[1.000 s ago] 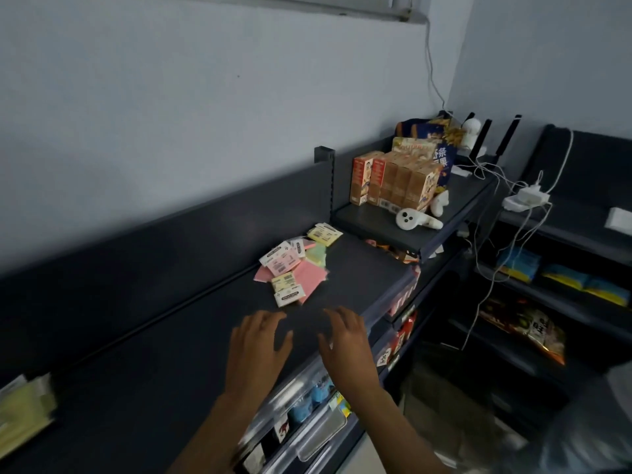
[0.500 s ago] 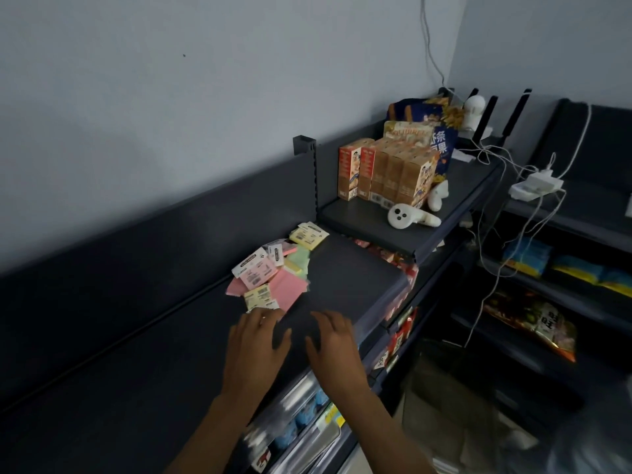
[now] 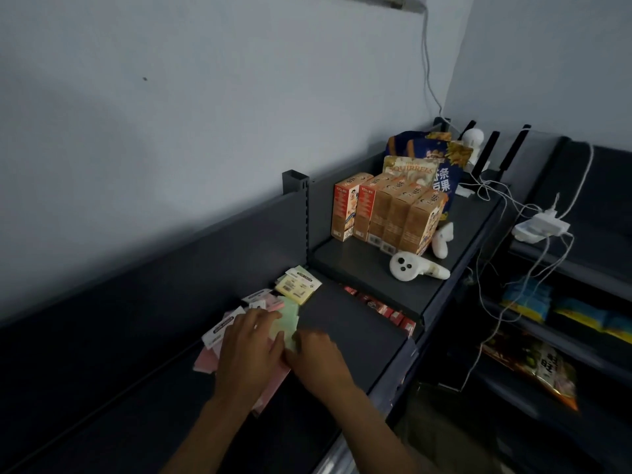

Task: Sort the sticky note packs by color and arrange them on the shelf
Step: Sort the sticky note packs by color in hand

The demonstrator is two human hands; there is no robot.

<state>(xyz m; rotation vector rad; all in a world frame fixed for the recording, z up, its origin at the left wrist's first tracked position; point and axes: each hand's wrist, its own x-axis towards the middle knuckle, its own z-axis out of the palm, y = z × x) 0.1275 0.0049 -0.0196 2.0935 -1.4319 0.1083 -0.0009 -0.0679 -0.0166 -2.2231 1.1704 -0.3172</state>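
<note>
A loose heap of sticky note packs lies on the dark shelf (image 3: 352, 323). Pink packs (image 3: 205, 360) stick out at the left and near side, a green pack (image 3: 285, 318) lies in the middle, and yellow packs (image 3: 298, 285) sit at the far end by the shelf post. My left hand (image 3: 248, 350) rests flat on the heap, fingers spread over pink and white-labelled packs. My right hand (image 3: 316, 354) touches the green pack's near edge with its fingertips. Whether either hand grips a pack is hidden.
A raised shelf to the right carries orange cartons (image 3: 386, 213), snack bags (image 3: 431, 165) and a white controller (image 3: 415, 266). Cables and a white power strip (image 3: 542, 227) hang beyond. Lower shelves on the right hold packaged goods (image 3: 533, 367).
Both hands have moved forward from the shelf's front part onto the heap of packs. The left hand now covers the pink packs and the right reaches the green one.
</note>
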